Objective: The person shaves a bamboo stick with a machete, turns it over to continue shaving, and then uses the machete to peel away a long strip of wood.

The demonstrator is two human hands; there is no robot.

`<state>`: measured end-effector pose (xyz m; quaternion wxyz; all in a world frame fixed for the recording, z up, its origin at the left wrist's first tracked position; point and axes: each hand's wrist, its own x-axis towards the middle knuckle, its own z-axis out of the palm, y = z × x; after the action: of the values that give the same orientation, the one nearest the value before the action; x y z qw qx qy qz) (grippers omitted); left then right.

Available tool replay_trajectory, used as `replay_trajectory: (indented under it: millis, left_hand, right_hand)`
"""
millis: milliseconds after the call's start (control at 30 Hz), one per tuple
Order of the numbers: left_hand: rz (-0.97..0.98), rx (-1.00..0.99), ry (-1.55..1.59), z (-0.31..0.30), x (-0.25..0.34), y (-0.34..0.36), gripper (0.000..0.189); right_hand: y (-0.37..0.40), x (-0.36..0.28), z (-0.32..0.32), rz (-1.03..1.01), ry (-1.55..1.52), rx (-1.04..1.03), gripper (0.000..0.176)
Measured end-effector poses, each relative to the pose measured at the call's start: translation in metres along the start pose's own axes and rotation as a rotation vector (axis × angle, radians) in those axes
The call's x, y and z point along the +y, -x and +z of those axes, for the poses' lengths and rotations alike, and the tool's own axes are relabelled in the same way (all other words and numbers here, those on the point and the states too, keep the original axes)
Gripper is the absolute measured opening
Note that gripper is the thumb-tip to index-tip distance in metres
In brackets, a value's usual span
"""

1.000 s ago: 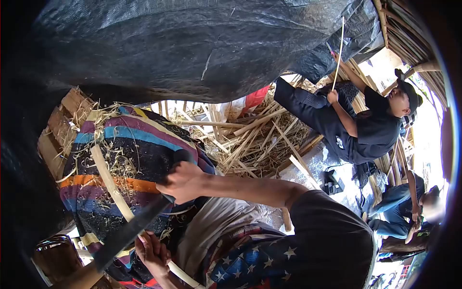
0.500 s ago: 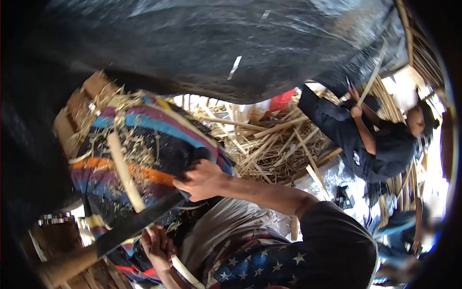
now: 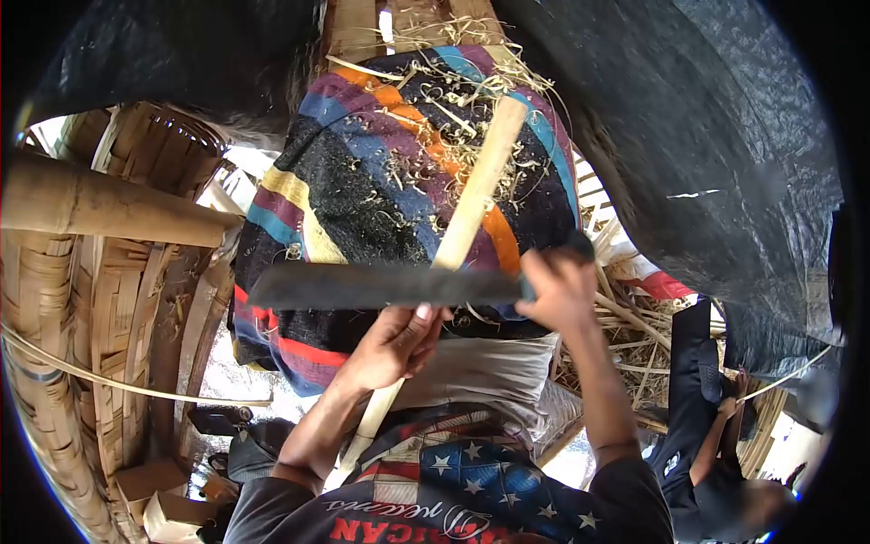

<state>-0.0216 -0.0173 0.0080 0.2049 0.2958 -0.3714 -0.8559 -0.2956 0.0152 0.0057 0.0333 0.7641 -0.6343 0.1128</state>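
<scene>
My right hand [image 3: 562,295] is closed round the dark handle of a machete [image 3: 362,287], whose long blade lies crosswise, pointing left. The blade crosses over a pale bamboo strip [image 3: 485,186] that slants up over my lap. My left hand [image 3: 399,346] grips this strip just below the blade, thumb uppermost. The strip's lower end runs down past my left forearm toward my shirt. Under both lies a striped cloth [image 3: 362,163] spread over my lap, scattered with thin curled shavings [image 3: 435,100].
On the left, a thick bamboo pole [image 3: 118,204] juts in before woven bamboo walling [image 3: 54,299]. Dark plastic sheeting [image 3: 725,163] hangs at the right. Split strips [image 3: 634,344] heap beside my right arm. Another person [image 3: 707,435] in dark clothes sits at lower right, holding a thin strip.
My view has swung round, so the cloth and both hands now appear upright before me. The machete stays in my right hand and the bamboo strip in my left.
</scene>
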Motion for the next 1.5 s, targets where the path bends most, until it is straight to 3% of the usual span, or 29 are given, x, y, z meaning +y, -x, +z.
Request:
replay_trajectory:
  millis: [67,100,167,233,267,333,433,567,833,900,967,1033,1133,1167,1233,1267,1433,1500]
  left_hand:
    - [0.010,-0.044,-0.033,0.000,-0.004,0.007,0.033]
    - [0.013,-0.042,-0.029,0.000,-0.006,0.009,0.033]
    - [0.016,-0.042,-0.044,0.000,-0.009,0.011,0.033]
    - [0.028,-0.020,-0.058,0.000,-0.001,0.004,0.034]
    - [0.025,0.007,-0.062,-0.001,0.004,-0.001,0.034]
    - [0.015,0.037,-0.065,-0.005,0.007,-0.008,0.036]
    - [-0.007,0.060,-0.069,-0.005,0.002,-0.006,0.039]
    - [0.052,0.055,-0.110,0.003,0.005,-0.001,0.039]
    - [0.062,0.082,-0.115,0.001,0.012,-0.002,0.038]
    - [0.027,0.111,-0.046,-0.003,0.016,0.001,0.033]
    - [0.021,0.093,-0.039,-0.011,0.010,0.014,0.031]
    - [0.060,0.011,-0.011,-0.013,-0.001,0.024,0.031]
    - [0.060,0.018,0.003,-0.014,0.002,0.018,0.033]
    - [0.058,0.040,-0.035,-0.015,0.002,0.013,0.033]
    - [0.067,0.045,-0.022,-0.017,0.006,0.008,0.035]
    - [0.044,0.037,-0.001,-0.018,0.007,0.008,0.035]
    - [0.004,0.040,0.020,-0.026,0.005,0.004,0.042]
    - [-0.007,0.068,-0.027,-0.023,0.008,0.001,0.041]
  right_hand:
    - [-0.022,0.024,-0.015,0.462,0.002,-0.108,0.032]
    - [-0.031,0.036,-0.013,0.540,0.123,0.070,0.027]
    - [-0.039,0.054,-0.013,0.523,0.063,0.114,0.026]
    - [-0.036,0.035,-0.013,0.547,0.075,0.042,0.027]
    - [-0.035,0.021,-0.018,0.535,0.021,-0.105,0.027]
    - [-0.024,-0.001,-0.008,0.324,0.027,-0.178,0.033]
    - [-0.012,-0.016,0.003,0.034,-0.096,-0.063,0.044]
    - [-0.023,0.000,0.007,-0.087,-0.112,0.001,0.049]
    - [-0.037,0.006,0.010,-0.087,-0.039,0.068,0.052]
    - [-0.040,0.014,0.006,0.153,-0.092,-0.040,0.036]
    - [-0.062,0.033,-0.011,0.638,0.059,-0.096,0.043]
    - [-0.072,0.060,-0.022,0.812,0.184,-0.056,0.046]
    - [-0.058,0.077,-0.022,0.765,0.257,0.001,0.039]
    - [-0.056,0.071,-0.022,0.774,0.202,-0.009,0.030]
    - [-0.047,0.063,-0.010,0.774,0.131,0.007,0.035]
    - [-0.041,0.058,-0.004,0.752,0.100,0.025,0.026]
    - [-0.022,0.028,0.004,0.758,-0.183,0.085,0.016]
    - [-0.011,0.016,0.012,0.642,-0.162,0.195,0.015]
